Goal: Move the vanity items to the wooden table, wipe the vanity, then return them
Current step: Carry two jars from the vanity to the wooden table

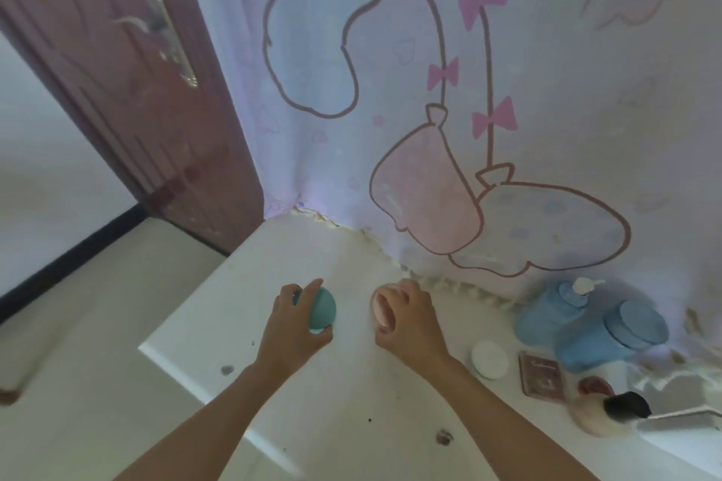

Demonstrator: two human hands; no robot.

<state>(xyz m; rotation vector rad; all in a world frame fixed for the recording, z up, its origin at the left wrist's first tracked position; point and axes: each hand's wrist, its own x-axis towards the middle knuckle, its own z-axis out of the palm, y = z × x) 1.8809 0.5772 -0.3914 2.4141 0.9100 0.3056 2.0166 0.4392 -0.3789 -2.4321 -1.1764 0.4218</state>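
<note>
On the white vanity top [218,328], my left hand [293,324] grips a teal egg-shaped item [322,308] near the back left. Beside it, my right hand [410,318] curls round a pale pink rounded item [381,303] close to the cloth-covered wall. Both items are at or just above the surface; I cannot tell whether they touch it. To the right lie a white round lid [489,359], a small reddish-brown case [541,375], a fluffy brush with a black ferrule [609,412], a light blue pump bottle [551,310] and a blue jar [613,332].
A cartoon-printed cloth [449,90] hangs behind the vanity, with a tasselled fringe along its bottom edge. A dark red door [129,90] with a metal handle stands at the left. Pale floor [78,324] lies beyond the vanity's left edge. Small dark marks spot the vanity surface.
</note>
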